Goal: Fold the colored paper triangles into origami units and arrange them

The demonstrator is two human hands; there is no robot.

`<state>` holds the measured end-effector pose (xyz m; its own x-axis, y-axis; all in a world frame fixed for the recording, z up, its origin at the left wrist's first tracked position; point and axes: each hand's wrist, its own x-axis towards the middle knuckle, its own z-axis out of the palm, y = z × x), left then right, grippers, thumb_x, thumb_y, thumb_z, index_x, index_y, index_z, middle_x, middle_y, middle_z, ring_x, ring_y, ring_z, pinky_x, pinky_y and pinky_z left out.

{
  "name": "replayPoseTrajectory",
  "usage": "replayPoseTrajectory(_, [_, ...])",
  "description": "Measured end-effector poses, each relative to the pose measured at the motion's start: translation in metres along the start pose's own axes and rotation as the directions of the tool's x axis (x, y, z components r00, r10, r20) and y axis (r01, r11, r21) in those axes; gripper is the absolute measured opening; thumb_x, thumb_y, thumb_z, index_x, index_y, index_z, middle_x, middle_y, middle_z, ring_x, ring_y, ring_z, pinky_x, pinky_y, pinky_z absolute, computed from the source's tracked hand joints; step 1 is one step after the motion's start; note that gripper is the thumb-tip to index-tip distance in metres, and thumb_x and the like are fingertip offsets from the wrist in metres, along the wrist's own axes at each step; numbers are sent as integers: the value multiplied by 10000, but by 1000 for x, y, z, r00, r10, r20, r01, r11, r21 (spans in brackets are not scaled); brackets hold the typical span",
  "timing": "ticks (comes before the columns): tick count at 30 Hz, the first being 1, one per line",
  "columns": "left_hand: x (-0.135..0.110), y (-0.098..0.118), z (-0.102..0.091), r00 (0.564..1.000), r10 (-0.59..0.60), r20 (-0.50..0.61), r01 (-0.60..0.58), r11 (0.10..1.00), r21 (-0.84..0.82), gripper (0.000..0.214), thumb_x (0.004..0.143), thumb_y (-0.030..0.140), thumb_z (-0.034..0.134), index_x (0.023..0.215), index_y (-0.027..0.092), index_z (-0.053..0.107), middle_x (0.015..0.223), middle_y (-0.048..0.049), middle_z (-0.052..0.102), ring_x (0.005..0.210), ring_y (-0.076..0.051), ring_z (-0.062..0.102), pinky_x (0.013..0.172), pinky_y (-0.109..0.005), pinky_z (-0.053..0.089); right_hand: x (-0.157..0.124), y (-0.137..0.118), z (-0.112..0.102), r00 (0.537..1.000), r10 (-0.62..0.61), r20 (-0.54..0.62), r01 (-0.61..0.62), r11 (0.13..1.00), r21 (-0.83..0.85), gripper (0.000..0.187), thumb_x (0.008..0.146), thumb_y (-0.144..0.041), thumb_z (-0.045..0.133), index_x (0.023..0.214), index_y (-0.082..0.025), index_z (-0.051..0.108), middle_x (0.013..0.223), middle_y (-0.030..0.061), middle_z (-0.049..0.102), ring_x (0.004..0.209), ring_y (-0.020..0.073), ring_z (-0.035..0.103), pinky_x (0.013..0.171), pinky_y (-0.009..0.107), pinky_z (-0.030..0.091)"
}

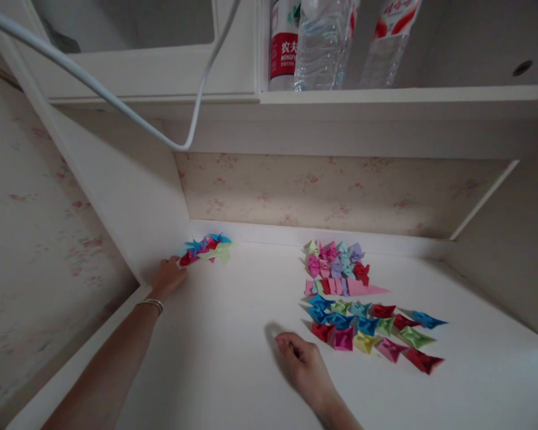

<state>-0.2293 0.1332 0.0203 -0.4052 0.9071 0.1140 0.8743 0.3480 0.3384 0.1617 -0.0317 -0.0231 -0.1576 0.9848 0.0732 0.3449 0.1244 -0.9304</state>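
At the far left of the table, my left hand reaches to a small pile of folded paper cranes in blue, purple, red and pale green. Its fingers close at the near edge of the pile, on a red paper crane; the fingertips are partly hidden. My right hand hovers low over the middle of the table, fingers curled in, with nothing visible in them. To its right lie rows of folded paper pieces in blue, green, red, yellow and pink. Behind them are a pink strip of nested pieces and a cluster of small cranes.
A white shelf overhangs the table and holds plastic bottles. A white cable hangs across the upper left. White side panels and a floral-papered back wall enclose the tabletop.
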Motion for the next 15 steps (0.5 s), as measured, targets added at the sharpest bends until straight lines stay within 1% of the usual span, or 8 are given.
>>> replayPoseTrajectory(2, [-1,-2,5,1000,4,-2,-4,1000,29,495,800,316,471,1252,120,510,1188,-206,546,962,-317,607,794,-411,462,0,-1,0,1000,2,-1,-2,1000,5,400,883,-506,463,876,-183,700,600,2,560,535,135,448,485,242,301])
replayPoseTrajectory(4, [-2,0,10,1000,12,-13,-11,998,56,439,830,318,436,1214,137,550,1144,-191,580,970,-314,608,801,-407,460,0,-2,-1,1000,-1,-5,1,1000,10,403,878,-511,469,865,-180,699,620,9,574,551,139,460,495,242,313])
replayPoseTrajectory(8, [-3,8,16,998,25,-54,-20,995,99,384,877,281,356,1114,125,616,1089,-198,622,956,-319,617,778,-404,467,-1,-2,0,1000,-3,-21,3,1000,12,426,875,-527,459,866,-176,703,603,9,576,533,140,461,486,242,316])
replayPoseTrajectory(11, [-4,13,14,997,45,-65,-37,992,119,376,883,271,348,1041,112,650,1066,-201,645,936,-327,626,741,-391,474,-1,-1,0,999,-15,-30,15,1000,10,427,875,-525,463,865,-174,706,596,9,578,524,138,461,476,241,313])
replayPoseTrajectory(15, [-9,14,1,995,75,-69,-64,988,143,398,894,316,334,941,136,686,973,-173,683,885,-327,641,699,-380,479,0,1,0,999,-20,-33,21,1000,15,415,876,-519,470,861,-178,706,616,12,591,540,140,478,483,239,329])
